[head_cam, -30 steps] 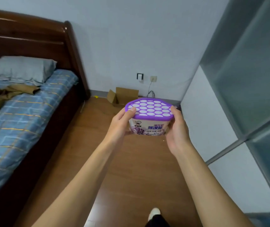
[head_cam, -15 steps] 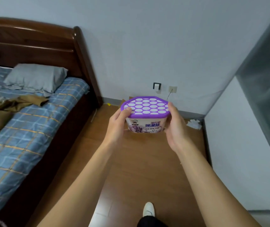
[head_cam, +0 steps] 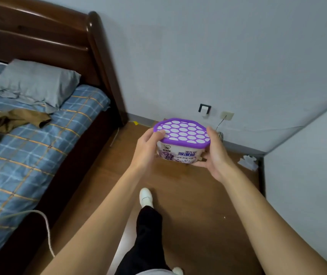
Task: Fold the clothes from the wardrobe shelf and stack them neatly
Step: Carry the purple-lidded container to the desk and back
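Bare wood floor [head_cam: 198, 195] runs between bed [head_cam: 39, 155] edge and wall. Left hand [head_cam: 145, 150] and right hand [head_cam: 216, 155] clasp a purple-lidded tub [head_cam: 182, 142] from both sides (arms extended). Brown garment [head_cam: 10, 122] lies crumpled on bed.

One tub [head_cam: 182, 144] (two hands).

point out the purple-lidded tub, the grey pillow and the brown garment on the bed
purple-lidded tub [head_cam: 181, 133]: head view, middle of the lid
grey pillow [head_cam: 37, 82]: head view, centre of its top face
brown garment [head_cam: 19, 118]: head view, crumpled upper part
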